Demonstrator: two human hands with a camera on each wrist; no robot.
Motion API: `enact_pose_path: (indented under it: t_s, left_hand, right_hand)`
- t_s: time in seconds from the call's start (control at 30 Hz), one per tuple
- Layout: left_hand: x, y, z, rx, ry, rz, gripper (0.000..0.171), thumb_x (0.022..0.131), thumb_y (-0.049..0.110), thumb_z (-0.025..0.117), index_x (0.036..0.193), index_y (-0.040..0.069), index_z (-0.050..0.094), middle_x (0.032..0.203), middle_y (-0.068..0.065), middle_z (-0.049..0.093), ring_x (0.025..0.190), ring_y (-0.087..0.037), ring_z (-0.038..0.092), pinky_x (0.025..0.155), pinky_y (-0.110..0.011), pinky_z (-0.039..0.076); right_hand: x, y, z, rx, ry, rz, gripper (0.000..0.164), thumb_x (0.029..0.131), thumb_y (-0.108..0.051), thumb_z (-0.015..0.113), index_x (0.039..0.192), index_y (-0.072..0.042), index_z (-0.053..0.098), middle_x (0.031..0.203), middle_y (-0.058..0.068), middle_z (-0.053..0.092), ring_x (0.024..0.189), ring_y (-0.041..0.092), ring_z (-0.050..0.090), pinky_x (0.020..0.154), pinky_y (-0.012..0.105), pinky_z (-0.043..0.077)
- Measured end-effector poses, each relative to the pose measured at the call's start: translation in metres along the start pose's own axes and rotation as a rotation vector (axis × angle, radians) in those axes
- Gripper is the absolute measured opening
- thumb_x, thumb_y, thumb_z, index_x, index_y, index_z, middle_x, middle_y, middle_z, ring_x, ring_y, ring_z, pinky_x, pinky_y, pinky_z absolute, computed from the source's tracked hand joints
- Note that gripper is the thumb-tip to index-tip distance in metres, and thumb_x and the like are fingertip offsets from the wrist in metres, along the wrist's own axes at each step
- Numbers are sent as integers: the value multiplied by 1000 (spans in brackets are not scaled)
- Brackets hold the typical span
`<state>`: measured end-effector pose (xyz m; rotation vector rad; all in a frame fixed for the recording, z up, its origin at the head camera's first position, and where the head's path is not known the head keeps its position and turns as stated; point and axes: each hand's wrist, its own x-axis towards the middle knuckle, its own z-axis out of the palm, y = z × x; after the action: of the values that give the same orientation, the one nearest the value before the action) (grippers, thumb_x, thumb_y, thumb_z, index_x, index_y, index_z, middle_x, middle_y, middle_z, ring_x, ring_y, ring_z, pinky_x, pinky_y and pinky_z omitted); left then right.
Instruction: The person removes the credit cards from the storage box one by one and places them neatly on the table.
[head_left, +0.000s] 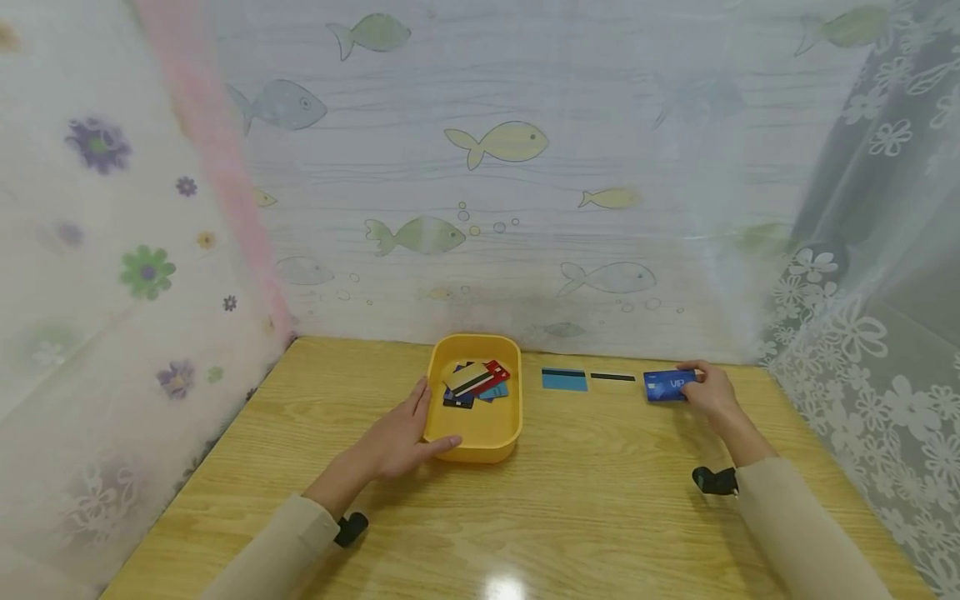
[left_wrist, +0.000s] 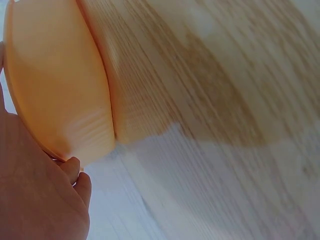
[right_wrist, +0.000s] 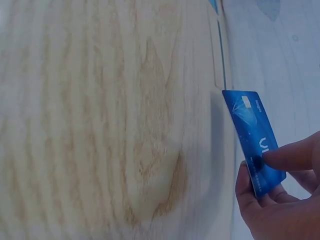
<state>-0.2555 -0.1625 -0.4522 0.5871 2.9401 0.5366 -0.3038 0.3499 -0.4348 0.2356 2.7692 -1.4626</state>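
Note:
In my right hand [head_left: 711, 392], thumb and fingers pinch a blue VIP card [head_left: 666, 386], its printed face and chip showing. The right wrist view shows that card [right_wrist: 252, 135] tilted, raised off the table with a shadow beside it. My left hand [head_left: 401, 437] holds a yellow plastic bin [head_left: 480, 454] at its near left corner, the fingers along the left wall and the thumb at the near rim. Inside the bin lies a loose pile of cards, with a gold one [head_left: 468, 377], a red one [head_left: 497, 371] and a light blue one [head_left: 492, 391] visible.
A light blue card with a dark stripe [head_left: 564, 380] and a pale card with a black stripe [head_left: 612, 377] lie in a row right of the bin. The wooden table [head_left: 585, 500] ends at a fish-print curtain [head_left: 495, 292]. Flowered sheets hang on both sides.

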Motion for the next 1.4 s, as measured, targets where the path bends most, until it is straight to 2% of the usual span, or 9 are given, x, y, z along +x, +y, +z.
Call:
enact_pose_path:
  t_s: [0.17,0.3,0.47,0.57,0.67,1.0,1.4]
  left_hand:
    - [0,1,0,5,-5,-7,114,93,81,42,163,0,6,172,-12,-3,156,-32,16,123,-48,26]
    - [0,0,0,5,-8,-7,114,93,82,41,163,0,6,172,-12,-3,156,-32,16,123,-48,26]
    - [0,0,0,6,-3,1,114,92,82,41,163,0,6,172,-13,-3,156,-33,17,123,-48,26]
    - [0,0,-1,7,-2,0,114,93,82,41,163,0,5,172,-12,-3,156,-32,17,123,-48,26]
    - [1,0,-1,9,-3,-4,113,93,81,42,163,0,4,172,-12,-3,156,-32,17,123,-48,26]
    - [-1,3,0,-1,-8,-15,112,94,79,45,163,1,5,172,-12,-3,156,-33,17,122,-49,27]
    - [-1,3,0,3,-7,-28,113,92,81,43,164,2,4,172,-10,-4,155,-33,18,122,-48,27]
  right_hand:
    - [14,7,3,2,16,6,59,93,8,39,152,8,38,138,38,38,101,36,47,64,35,44]
    - [22,11,4,-70,36,1,59,90,6,42,149,9,41,143,41,36,104,40,46,63,34,42]
    - [27,13,4,-196,50,-21,55,90,2,47,143,12,45,146,44,35,112,48,44,84,49,45]
    - [29,13,5,-206,38,-6,54,92,0,48,144,12,44,149,45,31,127,55,40,101,61,41]
    - [32,13,5,-196,22,12,54,94,-1,47,146,11,43,150,44,30,135,58,35,108,66,36]
    - [37,18,5,-178,-35,30,56,96,-3,45,149,12,39,150,46,27,132,57,37,107,63,38]
    - [40,18,8,-169,-45,40,59,96,-3,49,151,12,36,152,45,24,134,56,34,108,62,36]
